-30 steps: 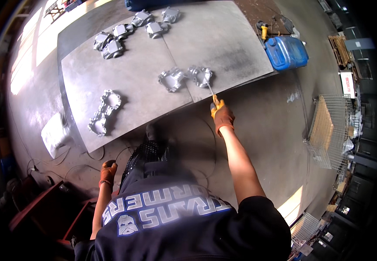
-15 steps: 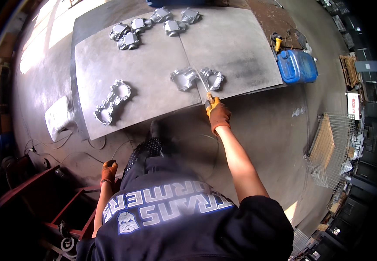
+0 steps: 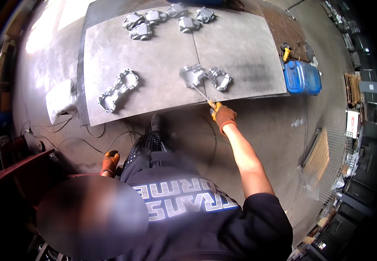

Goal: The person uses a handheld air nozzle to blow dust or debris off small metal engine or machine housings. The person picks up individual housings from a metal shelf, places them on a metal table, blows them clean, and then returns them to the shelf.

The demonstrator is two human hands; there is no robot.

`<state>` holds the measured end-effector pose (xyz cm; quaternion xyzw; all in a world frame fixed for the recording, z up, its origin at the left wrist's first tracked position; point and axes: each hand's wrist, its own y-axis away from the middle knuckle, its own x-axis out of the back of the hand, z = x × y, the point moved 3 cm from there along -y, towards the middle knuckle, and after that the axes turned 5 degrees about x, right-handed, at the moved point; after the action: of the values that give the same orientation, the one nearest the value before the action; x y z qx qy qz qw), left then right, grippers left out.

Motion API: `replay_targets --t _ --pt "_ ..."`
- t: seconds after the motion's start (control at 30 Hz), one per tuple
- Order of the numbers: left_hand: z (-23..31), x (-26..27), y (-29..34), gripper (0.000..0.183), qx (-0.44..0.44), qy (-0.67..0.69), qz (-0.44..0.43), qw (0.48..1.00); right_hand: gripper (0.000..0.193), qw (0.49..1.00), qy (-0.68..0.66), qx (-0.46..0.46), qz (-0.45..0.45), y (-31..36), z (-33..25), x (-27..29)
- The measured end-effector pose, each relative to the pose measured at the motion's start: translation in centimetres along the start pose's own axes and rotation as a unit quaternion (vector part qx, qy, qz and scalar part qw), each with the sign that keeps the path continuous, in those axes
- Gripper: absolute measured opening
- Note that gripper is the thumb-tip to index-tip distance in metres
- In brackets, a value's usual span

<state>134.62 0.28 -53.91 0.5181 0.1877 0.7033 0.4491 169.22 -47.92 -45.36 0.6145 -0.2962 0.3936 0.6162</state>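
A: The grey casting (image 3: 193, 75) lies on the metal sheet (image 3: 162, 65), near its front edge, just beside a second round-holed casting (image 3: 219, 78) on its right. Which hand is closer?

B: The right hand (image 3: 223, 116), in an orange glove, sits just off the sheet's front edge, down and to the right of that casting. It is closed around a thin rod (image 3: 201, 93), whose long axis runs up and leftward to the casting, where the tip seems to touch. The left hand (image 3: 109, 162), also gloved, hangs well apart from the sheet, low by the hip; I cannot tell whether it grips anything.

A: Count the castings?

B: Two by the rod, one long one (image 3: 118, 90) toward the sheet's left, about five clustered at its far edge (image 3: 166, 18). One blue canister (image 3: 302, 78) stands past the sheet's right edge.
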Motion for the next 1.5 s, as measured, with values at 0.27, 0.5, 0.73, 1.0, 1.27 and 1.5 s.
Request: replay_targets --t 0.27,0.5,0.73,1.0,1.27,1.5 --pt "-0.1 -0.3 3.5 0.031 0.039 0.052 0.002 0.998 0.033 0.965 0.143 0.18 0.127 -1.7 -6.8 7.9" --pt "-5.4 -0.4 5.7 0.027 0.007 0.116 0.069 0.991 0.03 0.946 0.06 0.255 0.193 -2.5 -19.6 8.7" --pt "-10.0 -1.3 9.8 0.027 0.084 0.141 0.114 0.98 0.03 0.973 0.052 0.225 0.026 -4.3 -24.4 4.8" --pt "-11.7 -4.2 10.6 0.027 0.117 0.15 0.121 0.974 0.037 0.967 0.091 0.234 -0.028 -4.7 -27.6 5.7" --pt "-11.8 -4.4 8.2 0.03 0.084 0.196 0.105 0.971 0.031 0.934 0.146 0.324 -0.032 -1.7 -32.1 9.1" --pt "-10.3 -4.6 7.9 0.03 0.108 0.162 0.042 0.98 0.031 0.874 0.202 0.421 0.134 -2.9 -30.5 14.7"
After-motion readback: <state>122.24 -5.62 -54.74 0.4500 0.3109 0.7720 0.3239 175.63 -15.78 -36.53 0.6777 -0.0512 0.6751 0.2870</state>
